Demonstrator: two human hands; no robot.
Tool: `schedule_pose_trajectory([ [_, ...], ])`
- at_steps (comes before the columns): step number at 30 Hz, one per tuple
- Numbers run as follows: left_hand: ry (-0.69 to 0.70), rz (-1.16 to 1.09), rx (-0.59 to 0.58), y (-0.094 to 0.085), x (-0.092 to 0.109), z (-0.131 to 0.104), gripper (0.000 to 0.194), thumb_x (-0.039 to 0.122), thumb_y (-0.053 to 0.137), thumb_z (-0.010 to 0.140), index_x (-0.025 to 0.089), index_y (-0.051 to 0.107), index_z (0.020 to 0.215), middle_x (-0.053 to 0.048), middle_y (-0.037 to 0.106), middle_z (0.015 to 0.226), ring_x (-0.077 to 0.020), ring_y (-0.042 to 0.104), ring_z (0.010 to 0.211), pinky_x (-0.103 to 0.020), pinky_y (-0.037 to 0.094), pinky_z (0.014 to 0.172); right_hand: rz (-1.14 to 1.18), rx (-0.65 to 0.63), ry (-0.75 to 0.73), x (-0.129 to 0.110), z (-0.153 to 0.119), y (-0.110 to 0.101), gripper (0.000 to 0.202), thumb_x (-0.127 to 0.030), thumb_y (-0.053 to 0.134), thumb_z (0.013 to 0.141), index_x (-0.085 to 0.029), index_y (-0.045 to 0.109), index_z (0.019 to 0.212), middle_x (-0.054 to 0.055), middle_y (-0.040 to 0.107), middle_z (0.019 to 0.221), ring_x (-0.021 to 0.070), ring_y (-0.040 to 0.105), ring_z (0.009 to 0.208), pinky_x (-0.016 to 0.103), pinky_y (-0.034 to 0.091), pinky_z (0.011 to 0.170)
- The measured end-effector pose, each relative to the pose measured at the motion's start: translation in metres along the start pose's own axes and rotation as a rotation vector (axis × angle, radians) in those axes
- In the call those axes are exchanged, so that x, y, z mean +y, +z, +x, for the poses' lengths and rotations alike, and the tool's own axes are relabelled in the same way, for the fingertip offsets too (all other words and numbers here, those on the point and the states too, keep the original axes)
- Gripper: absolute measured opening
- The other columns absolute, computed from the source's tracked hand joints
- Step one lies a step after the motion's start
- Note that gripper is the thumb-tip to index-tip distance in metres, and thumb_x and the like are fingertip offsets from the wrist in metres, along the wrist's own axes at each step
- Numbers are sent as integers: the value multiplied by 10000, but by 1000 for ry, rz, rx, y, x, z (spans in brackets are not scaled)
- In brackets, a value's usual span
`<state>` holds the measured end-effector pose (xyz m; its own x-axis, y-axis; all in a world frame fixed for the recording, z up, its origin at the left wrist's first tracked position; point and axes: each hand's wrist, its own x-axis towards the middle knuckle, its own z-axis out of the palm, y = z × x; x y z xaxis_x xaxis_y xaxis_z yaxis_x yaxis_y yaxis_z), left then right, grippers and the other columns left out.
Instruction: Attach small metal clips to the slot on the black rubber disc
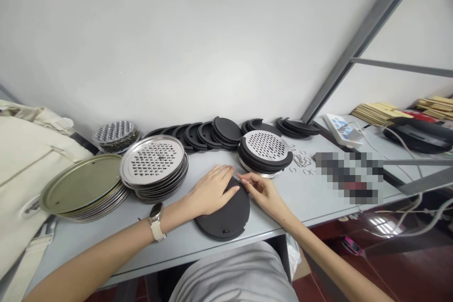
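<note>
A round black disc (226, 219) lies flat on the table close to its front edge, with a small slot near its bottom. My left hand (212, 191) rests flat across the disc's upper left, fingers stretched out and together, a watch on the wrist. At the disc's top edge my right hand (260, 191) pinches a small metal piece (236, 179); its exact shape is too small to tell. Just behind stands a stack topped by a perforated metal disc (267, 145) in a black rim. Loose metal rings and clips (301, 160) lie to the right.
Left are stacked grater-like plates (152, 163), green round trays (85, 184) and perforated discs (115, 132). Black discs (226, 130) line the wall. A cream bag (24, 165) hangs at far left. Right are a metal frame (368, 28), a white power strip (341, 130) and cables.
</note>
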<state>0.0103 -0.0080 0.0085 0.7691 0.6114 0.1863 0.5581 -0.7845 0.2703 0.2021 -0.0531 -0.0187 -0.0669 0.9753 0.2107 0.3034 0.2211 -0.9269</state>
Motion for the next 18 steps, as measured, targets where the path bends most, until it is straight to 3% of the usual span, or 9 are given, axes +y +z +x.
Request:
schedule_pose_trajectory([
  [18, 20, -7, 4, 1, -2, 0, 514, 450, 309, 982, 128, 372, 1377, -137, 419, 1438, -232, 361, 1353, -439, 225, 1156, -3, -25, -6, -6, 0, -1, 273, -353, 529, 893, -137, 670, 985, 55, 644, 809, 154, 540, 687, 269, 439, 634],
])
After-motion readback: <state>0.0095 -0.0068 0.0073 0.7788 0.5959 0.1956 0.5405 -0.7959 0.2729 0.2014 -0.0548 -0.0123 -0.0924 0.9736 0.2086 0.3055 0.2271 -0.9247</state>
